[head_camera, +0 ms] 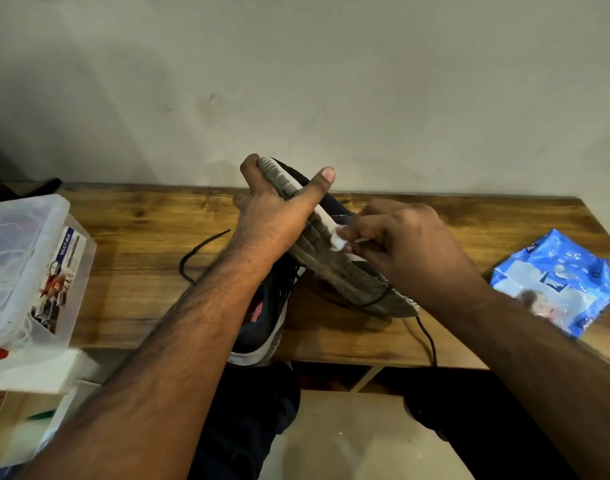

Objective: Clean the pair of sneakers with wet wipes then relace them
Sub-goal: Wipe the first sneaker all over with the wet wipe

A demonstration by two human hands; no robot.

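My left hand (272,216) grips a dark sneaker (338,271) near its toe, tilted on its side with the dirty grey sole facing me and its heel resting on the wooden table (140,237). My right hand (400,237) pinches a small white wet wipe (338,241) and presses it against the white midsole edge. The second dark sneaker (262,323) lies on the table under my left forearm, at the front edge. A black lace (196,254) trails on the table to the left, and another black lace (426,336) hangs over the front edge.
A blue pack of wet wipes (552,285) lies at the table's right end. A clear plastic storage box (26,268) stands at the left end. A plain wall rises right behind the table. My legs are below the front edge.
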